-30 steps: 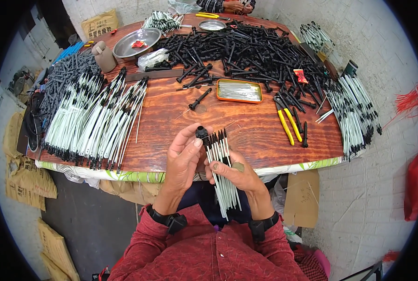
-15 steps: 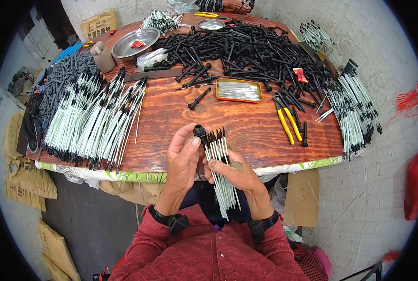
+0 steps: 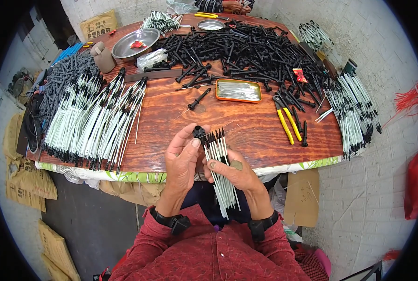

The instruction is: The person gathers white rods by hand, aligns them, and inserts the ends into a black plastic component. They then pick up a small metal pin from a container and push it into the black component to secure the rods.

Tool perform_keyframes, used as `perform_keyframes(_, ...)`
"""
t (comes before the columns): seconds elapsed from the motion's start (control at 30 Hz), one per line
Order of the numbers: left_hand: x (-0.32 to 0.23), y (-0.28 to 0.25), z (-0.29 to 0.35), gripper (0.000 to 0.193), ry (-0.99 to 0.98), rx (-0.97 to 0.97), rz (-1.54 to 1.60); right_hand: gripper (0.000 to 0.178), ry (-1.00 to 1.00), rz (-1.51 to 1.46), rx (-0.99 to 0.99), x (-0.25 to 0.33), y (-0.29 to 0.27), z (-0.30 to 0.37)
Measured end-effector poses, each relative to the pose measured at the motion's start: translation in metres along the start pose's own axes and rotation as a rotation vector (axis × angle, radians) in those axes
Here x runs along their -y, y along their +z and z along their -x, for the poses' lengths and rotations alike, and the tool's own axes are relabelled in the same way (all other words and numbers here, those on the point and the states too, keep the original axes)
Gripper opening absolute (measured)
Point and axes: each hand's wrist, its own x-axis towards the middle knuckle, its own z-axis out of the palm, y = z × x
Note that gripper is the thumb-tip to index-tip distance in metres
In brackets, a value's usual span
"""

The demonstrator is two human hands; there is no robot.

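Just off the table's near edge, my right hand (image 3: 240, 174) is closed round a bundle of thin white rods with black pointed tips (image 3: 225, 182). The tips point up and away from me, and the pale ends hang below the hand. My left hand (image 3: 181, 161) pinches a black ribbed plastic piece (image 3: 199, 132) between thumb and fingers, beside the tips. Whether this piece is fitted onto a rod is hidden by the thumb. A loose black plastic stem (image 3: 199, 99) lies on the wood beyond my hands.
A large heap of black plastic stems (image 3: 246, 47) covers the far table. Closer in are an orange-rimmed tin of thin metal pins (image 3: 239, 90) and yellow-handled pliers (image 3: 286, 119). White rod bundles lie left (image 3: 92, 126) and right (image 3: 356, 112). A metal bowl (image 3: 120, 47) stands far left.
The black piece in my left hand has tipped slightly, so its open end faces me more. My right hand and the bundle have hardly moved.
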Motion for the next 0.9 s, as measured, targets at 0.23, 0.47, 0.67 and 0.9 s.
perform_keyframes(0.23, -0.009, 0.001, 0.000, 0.038, -0.017, 0.048, 0.073, 0.024, 0.009, 0.016, -0.010, 0.002, 0.002, -0.001)
perform_keyframes(0.47, -0.019, -0.011, -0.015, 0.032, -0.058, 0.029, -0.249, 0.022, 0.010, 0.037, -0.030, -0.002, 0.003, 0.000)
perform_keyframes(0.67, -0.019, -0.003, -0.014, 0.025, -0.026, -0.016, -0.308, 0.021, 0.014, 0.047, -0.034, -0.002, 0.004, -0.001)
perform_keyframes(0.9, -0.017, -0.002, -0.016, 0.021, -0.067, -0.033, -0.200, 0.022, -0.005, 0.037, -0.010, 0.000, 0.005, -0.002)
